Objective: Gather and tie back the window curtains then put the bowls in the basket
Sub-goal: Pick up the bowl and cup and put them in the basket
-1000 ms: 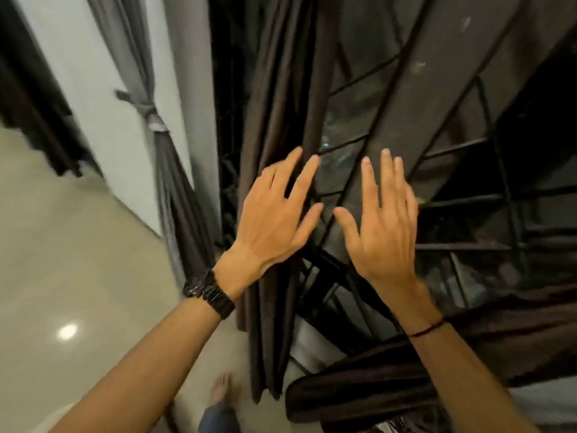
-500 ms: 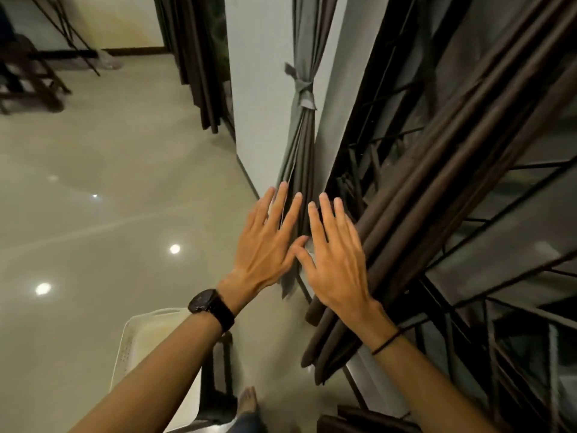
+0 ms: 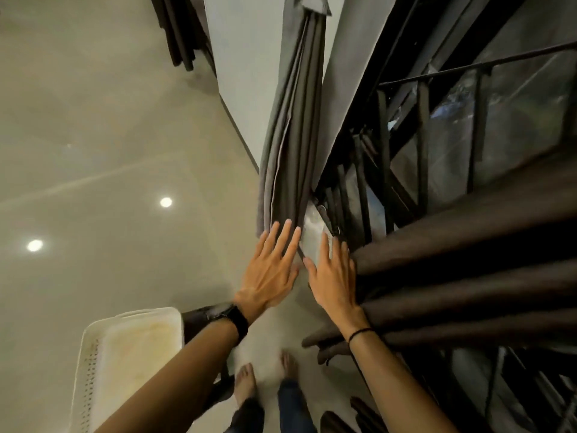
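- Brown curtain (image 3: 468, 282): loose folds, right, touching right hand; scoop all pleats before tying.
- Grey curtain (image 3: 293, 126): far, tied.
- Basket (image 3: 93, 348): near left; bowls unseen.
- Left hand (image 3: 271, 273), right hand (image 3: 334, 279): flat, spread, empty.

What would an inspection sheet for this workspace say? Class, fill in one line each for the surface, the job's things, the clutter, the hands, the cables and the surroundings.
Surface: glossy floor with two bright light reflections.
Job's things: grey curtain hangs gathered beside the wall, a tie at its top edge of view; dark brown curtain bunched in folds at right; white perforated basket lower left; no bowls seen.
Clutter: nothing seen.
Hands: left hand open, fingers spread, at the grey curtain's lower end; right hand open and flat against the brown curtain's folds. Neither grips anything.
Cables: nothing seen.
Surroundings: window with dark metal grille; pale wall; bare feet below.
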`<state>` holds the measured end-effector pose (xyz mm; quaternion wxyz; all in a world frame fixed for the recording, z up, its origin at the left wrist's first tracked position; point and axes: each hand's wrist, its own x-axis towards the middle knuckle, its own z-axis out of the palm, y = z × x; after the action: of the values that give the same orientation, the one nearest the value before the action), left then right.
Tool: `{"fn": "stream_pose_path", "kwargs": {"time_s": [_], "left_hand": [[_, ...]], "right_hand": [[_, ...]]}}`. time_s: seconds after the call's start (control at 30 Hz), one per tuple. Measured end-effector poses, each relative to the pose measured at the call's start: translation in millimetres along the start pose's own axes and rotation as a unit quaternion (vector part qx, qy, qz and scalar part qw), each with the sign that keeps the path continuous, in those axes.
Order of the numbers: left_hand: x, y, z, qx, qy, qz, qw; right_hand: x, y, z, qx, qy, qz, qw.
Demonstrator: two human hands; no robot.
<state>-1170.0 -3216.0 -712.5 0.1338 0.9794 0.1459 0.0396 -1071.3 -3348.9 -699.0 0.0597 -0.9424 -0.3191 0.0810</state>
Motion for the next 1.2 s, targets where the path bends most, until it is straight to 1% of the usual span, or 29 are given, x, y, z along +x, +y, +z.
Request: {"fn": "stream_pose_path", "kwargs": {"time_s": [0.17, 0.2, 0.3, 0.4, 0.57, 0.77, 0.9, 1.03, 1.2], "left_hand": [[15, -18, 91, 0.019, -0.083, -0.031, 0.996], [20, -22, 107, 0.021, -0.089, -0.034, 0.995], [34, -34, 142, 0.028, -0.084, -0.041, 0.995], [54, -46, 185, 0.025, -0.087, -0.051, 0.995], [74, -55, 243, 0.030, -0.097, -0.057, 0.993], [80, -54, 288, 0.025, -0.101, -0.076, 0.992], [77, -52, 309, 0.018, -0.091, -0.087, 0.992], [72, -53, 326, 0.007, -0.084, -0.101, 0.991], [67, -56, 341, 0.003, -0.073, -0.112, 0.991]], "right_hand": [[45, 34, 90, -0.002, -0.062, 0.031, 0.998], [55, 39, 105, -0.002, -0.066, 0.038, 0.997], [81, 53, 139, -0.003, -0.067, 0.055, 0.996], [108, 76, 182, -0.009, -0.091, 0.069, 0.993], [131, 115, 238, -0.001, -0.120, 0.124, 0.985], [147, 144, 291, -0.023, -0.163, 0.161, 0.973], [158, 152, 315, -0.022, -0.146, 0.181, 0.972], [166, 158, 333, -0.017, -0.113, 0.167, 0.979], [163, 165, 353, -0.015, -0.103, 0.156, 0.982]]}}
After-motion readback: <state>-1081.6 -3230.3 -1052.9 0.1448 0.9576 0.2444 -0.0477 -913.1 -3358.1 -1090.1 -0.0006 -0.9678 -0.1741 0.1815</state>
